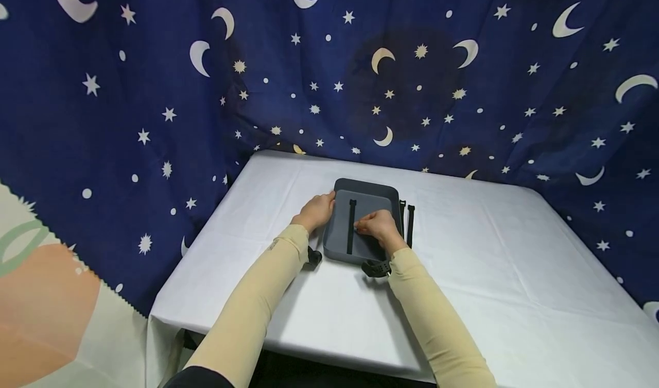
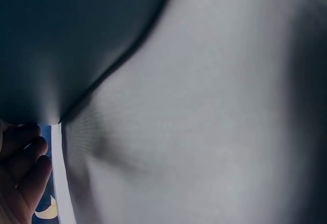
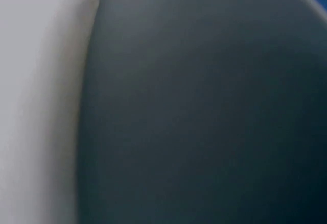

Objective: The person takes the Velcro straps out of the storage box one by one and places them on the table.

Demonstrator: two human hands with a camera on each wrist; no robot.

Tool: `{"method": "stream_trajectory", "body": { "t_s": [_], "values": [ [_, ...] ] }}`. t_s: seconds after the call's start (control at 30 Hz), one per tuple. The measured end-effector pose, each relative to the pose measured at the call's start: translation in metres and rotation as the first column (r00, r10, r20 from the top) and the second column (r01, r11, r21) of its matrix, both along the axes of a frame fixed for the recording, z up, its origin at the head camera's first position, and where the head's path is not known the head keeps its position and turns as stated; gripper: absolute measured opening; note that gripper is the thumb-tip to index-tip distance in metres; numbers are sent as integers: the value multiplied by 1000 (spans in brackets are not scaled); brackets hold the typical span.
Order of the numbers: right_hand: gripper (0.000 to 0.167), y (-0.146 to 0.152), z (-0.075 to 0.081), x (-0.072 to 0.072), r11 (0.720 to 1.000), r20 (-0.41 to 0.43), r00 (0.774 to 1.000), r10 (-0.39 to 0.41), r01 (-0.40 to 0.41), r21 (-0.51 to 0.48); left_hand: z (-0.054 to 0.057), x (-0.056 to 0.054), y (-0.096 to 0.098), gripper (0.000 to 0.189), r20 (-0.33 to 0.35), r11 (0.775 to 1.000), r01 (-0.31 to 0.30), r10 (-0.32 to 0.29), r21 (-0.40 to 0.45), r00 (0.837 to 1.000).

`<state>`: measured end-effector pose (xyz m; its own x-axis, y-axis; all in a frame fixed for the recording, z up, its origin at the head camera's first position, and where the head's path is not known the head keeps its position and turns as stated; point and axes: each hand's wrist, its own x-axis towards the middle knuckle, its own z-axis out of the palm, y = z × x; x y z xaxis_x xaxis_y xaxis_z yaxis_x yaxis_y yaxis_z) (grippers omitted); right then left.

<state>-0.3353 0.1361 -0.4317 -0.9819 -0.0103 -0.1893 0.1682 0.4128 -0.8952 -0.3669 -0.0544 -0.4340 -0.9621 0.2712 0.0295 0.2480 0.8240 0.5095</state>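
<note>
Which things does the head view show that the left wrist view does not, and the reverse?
Only the head view: the right hand, its fingertips beside a flat black strap inside the rectangular gray tray, plus two more flat black straps to the tray's right.

Only the left wrist view: a close, palm-side look at the left hand by the tray's smooth outer wall.

Both: the tray, the left hand, the white tablecloth and the navy moon-printed fabric.

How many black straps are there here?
3: one strap lies in the gray tray, left of the right hand; a second strap and third strap lie on the tablecloth, right of the tray. More may hide under that hand.
</note>
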Motion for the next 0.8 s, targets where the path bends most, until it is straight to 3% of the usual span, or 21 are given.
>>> {"method": "stream_trajectory", "body": {
  "t_s": [0.3, 0.8],
  "values": [
    [25, -5, 2, -8, 999, 24, 1000, 10, -10, 35, -1, -3, -2, 47, -31, 1000, 0, 1, 9, 1000],
    [21, -13, 0, -7, 998, 3, 1000, 7, -8, 65, 0, -3, -1, 47, -22, 1000, 0, 0, -20, 1000]
  ]
}}
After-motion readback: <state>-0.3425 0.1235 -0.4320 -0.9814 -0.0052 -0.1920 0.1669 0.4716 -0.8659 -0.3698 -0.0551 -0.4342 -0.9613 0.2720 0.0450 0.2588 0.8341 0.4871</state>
